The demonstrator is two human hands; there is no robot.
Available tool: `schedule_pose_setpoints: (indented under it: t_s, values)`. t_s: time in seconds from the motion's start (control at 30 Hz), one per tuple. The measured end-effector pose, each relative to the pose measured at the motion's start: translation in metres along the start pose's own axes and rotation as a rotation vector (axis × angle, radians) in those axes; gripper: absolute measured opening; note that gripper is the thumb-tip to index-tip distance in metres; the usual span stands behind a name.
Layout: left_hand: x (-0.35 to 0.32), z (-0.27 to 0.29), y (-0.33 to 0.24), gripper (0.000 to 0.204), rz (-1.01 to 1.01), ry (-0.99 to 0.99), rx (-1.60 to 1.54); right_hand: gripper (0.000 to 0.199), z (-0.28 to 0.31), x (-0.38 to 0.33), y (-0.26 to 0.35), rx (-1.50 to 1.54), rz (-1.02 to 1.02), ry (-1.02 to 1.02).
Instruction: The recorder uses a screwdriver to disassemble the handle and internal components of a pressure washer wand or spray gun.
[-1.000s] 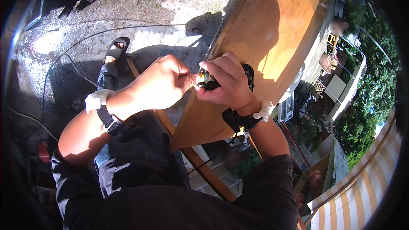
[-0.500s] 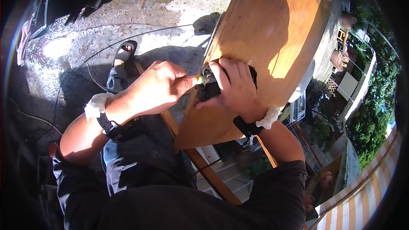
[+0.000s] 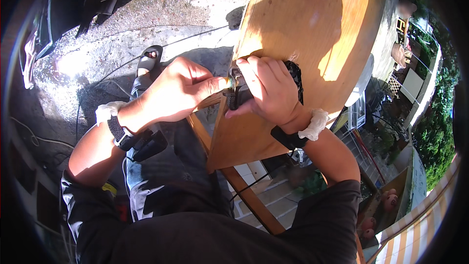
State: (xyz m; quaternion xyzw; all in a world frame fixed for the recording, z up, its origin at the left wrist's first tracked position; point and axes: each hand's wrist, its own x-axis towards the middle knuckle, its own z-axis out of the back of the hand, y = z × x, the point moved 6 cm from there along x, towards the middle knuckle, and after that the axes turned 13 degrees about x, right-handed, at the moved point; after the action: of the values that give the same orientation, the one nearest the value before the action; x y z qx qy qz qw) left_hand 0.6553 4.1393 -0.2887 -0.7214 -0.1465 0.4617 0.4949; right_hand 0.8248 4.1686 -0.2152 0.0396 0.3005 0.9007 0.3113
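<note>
1. The right hand (image 3: 271,90) is wrapped tight around a black tool (image 3: 293,76) at the edge of the wooden board (image 3: 312,29).
2. The left hand (image 3: 178,93) pinches the tool's front end.

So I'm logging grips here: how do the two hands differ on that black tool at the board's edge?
The right hand wraps over the black tool, palm down on the wooden board; the left hand only pinches at its end with thumb and fingers. The right lies on the board, the left beside it. Both wear dark wrist straps.
</note>
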Motion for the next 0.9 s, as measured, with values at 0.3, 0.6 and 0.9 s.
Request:
schedule_pose_setpoints:
  t_s: [0.3, 0.6, 0.9]
  values:
    - [-0.014, 0.003, -0.017, 0.019, -0.636, -0.345, 0.695, 0.094, -0.001, -0.001, -0.001, -0.005, -0.002, -0.01]
    - [-0.029, -0.001, -0.032, 0.032, -0.497, -0.47, 0.79, 0.098, 0.004, -0.002, -0.001, 0.008, -0.06, 0.019]
    - [-0.056, -0.048, -0.029, 0.052, -0.505, -0.591, 0.614, 0.097, 0.001, -0.003, 0.0, -0.005, -0.056, 0.022]
